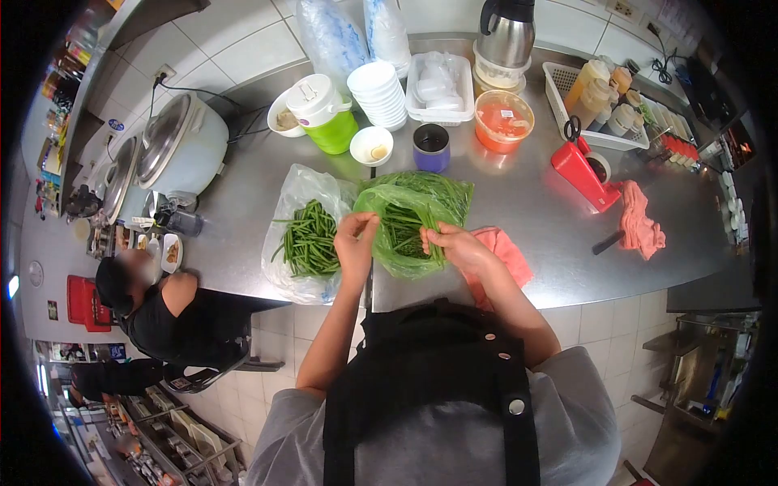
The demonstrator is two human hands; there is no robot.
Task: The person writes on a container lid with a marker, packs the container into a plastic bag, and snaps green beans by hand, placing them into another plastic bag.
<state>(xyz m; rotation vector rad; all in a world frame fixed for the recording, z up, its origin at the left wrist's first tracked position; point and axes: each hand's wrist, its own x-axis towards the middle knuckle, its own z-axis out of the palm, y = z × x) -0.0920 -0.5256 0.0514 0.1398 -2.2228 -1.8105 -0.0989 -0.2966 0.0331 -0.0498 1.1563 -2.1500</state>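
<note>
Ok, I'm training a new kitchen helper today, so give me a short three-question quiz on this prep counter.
1. True or false: both hands, left hand and right hand, are at the green bag of green beans.
2. What lies on the clear plastic bag to the left?
3. Which is nearest the stack of white bowls? A) red tape dispenser B) green-and-white jug C) rice cooker

Key: 1 true; 2 a pile of green beans; 3 B.
</note>
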